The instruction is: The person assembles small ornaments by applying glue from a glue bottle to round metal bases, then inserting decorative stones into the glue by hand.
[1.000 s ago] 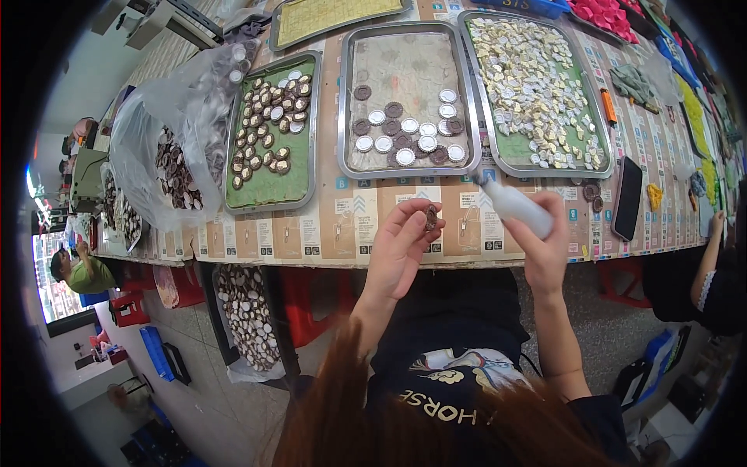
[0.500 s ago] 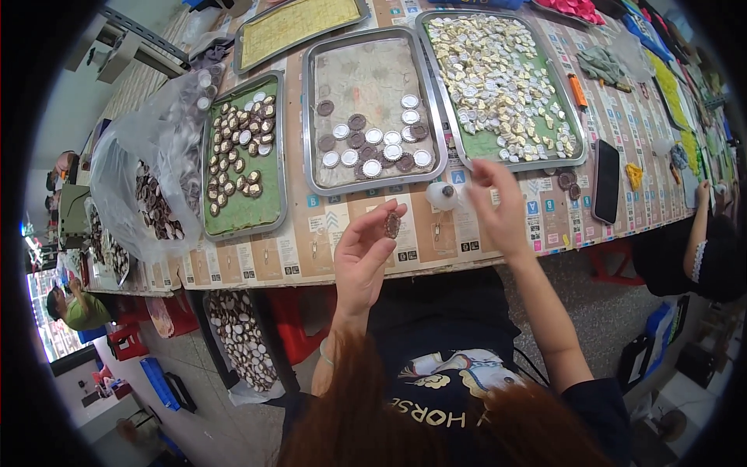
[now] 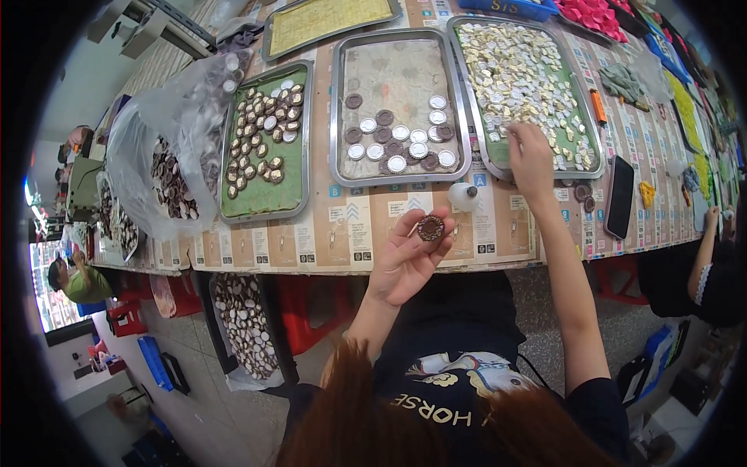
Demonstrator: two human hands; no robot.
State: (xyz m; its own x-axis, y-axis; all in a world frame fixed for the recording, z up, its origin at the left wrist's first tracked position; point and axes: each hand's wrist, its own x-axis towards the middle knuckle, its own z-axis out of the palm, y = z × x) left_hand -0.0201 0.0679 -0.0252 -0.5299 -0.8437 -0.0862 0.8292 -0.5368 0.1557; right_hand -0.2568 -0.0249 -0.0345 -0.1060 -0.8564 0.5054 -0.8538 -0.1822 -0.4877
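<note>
My left hand holds a round dark brown piece with a scalloped edge between thumb and fingers, its recessed face up. Over the near left part of the right tray, my right hand points down with its fingers drawn together. Small gold and silver-white pieces cover much of that tray's green lining; what the fingertips pinch is hidden. Between my hands stands a small white bottle with a dark tip. The middle tray has brown and white-faced round pieces on a pale lining.
Brown pieces with gold centres lie in the left green-lined tray, beside a clear plastic bag of similar pieces. A phone, an orange tool and a grey cloth lie right. Another person's arm is at far right.
My right hand has moved from beside the bottle up to the right tray. My left hand has turned the brown piece from edge-on to face up. The whole view has shifted slightly.
</note>
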